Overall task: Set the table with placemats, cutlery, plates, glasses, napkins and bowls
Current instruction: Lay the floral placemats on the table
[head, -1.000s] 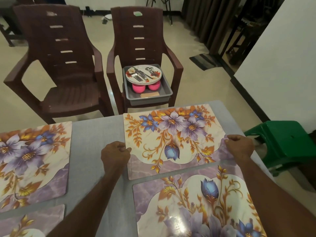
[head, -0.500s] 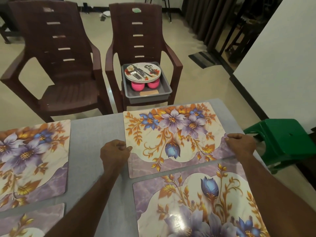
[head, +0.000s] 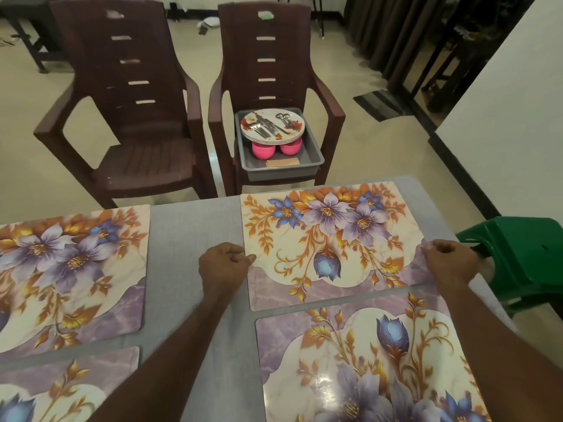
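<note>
Four floral placemats lie flat on the grey surface (head: pixel 195 239). The far right placemat (head: pixel 332 239) is gripped at its two side edges: the left hand (head: pixel 224 266) pinches the left edge with curled fingers, the right hand (head: pixel 451 260) pinches the right edge. Beyond the surface, a grey tray (head: pixel 307 166) on a brown chair (head: pixel 274 71) holds plates (head: pixel 292 129), cutlery (head: pixel 268 124) and pink bowls (head: pixel 263 149).
</note>
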